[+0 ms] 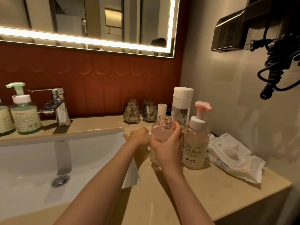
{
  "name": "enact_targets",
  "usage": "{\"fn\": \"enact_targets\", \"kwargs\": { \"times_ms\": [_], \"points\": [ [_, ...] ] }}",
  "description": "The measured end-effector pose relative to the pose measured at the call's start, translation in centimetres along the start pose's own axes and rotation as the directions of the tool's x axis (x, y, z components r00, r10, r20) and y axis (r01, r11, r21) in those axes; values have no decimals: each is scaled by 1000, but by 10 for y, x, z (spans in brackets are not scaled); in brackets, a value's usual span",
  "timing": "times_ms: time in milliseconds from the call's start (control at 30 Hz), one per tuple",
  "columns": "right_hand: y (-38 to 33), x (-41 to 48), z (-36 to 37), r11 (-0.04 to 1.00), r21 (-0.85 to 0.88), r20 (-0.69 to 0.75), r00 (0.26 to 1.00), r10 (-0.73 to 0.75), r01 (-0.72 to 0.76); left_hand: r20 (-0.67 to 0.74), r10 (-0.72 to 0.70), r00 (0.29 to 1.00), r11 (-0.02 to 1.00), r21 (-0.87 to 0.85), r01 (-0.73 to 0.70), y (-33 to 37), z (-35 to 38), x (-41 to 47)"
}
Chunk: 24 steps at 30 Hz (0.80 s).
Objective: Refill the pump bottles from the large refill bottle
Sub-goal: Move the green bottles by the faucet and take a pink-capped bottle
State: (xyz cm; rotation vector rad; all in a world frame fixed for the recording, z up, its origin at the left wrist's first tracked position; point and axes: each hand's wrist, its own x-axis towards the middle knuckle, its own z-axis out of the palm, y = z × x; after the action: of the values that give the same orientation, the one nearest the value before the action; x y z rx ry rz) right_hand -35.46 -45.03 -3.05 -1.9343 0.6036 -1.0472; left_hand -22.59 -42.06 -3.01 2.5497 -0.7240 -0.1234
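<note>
An uncapped pink bottle, standing on the beige counter just R of the sink, is being gripped by the R hand, fingers wrapped round its body. The L hand is being held at the bottle's L side, fingers curled; whether anything's held can't be told. A pink-pump bottle is standing just beside, w/ a wet-wipes pack further R, below a lit mirror.
</note>
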Motion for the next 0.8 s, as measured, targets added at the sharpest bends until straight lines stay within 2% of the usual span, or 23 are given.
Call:
{"fn": "enact_targets", "kwargs": {
  "times_ms": [67, 167, 300, 533, 667, 800],
  "points": [
    [1, 0, -1, 1000, 5, -1, 1000, -2, 2, 60, 53, 997, 982, -184, -41, 0, -6, 6],
    [1, 0, -2, 1000, 5, 11, 1000, 1, -1, 43, 141, 989, 862, -496, -101, 13, -28, 7],
    [1, 2, -5, 1000, -19, 9, 1000, 3, -2, -30, 208, 978, 778, -601, -184, 49, -51, 14],
    [-1, 5, -10, 995, -87, 31, 998, 46, -43, 52, 259, 964, 782, -598, -178, 93, -42, 39],
    [0, 8, -8, 991, -131, 32, 999, 37, -32, -35, 237, 971, 857, -464, -225, 104, -36, 54],
    [0, 7, -10, 990, -132, 41, 998, 44, -38, -101, 243, 965, 888, -378, -263, 106, -33, 62]
  ]
}}
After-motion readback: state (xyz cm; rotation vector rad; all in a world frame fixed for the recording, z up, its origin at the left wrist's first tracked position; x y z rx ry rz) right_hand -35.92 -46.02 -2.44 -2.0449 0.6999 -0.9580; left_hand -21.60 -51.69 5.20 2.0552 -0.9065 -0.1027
